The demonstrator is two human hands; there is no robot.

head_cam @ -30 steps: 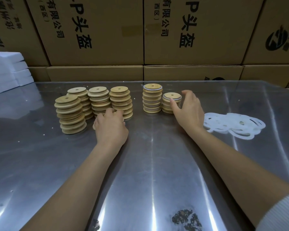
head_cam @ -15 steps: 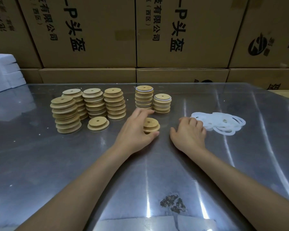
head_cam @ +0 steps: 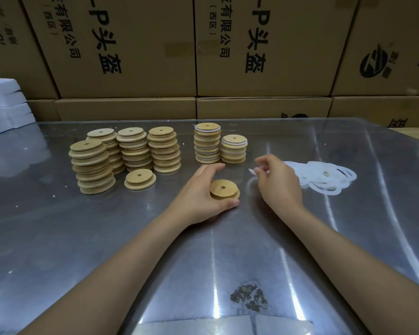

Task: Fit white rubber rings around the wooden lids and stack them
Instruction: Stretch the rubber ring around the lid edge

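Note:
My left hand grips a bare wooden lid with a centre hole, holding it just above the metal table. My right hand pinches a white rubber ring at the left edge of the pile of white rings. Two stacks of lids with white rings fitted stand behind my hands. Several stacks of bare lids stand to the left, and a single bare lid lies in front of them.
The shiny metal table carries a dark stain near its front. Cardboard boxes wall off the back. White foam blocks sit at the far left.
My right hand has lifted off the table and taken a ring from the pile's edge. My left hand still holds the lid near the same spot.

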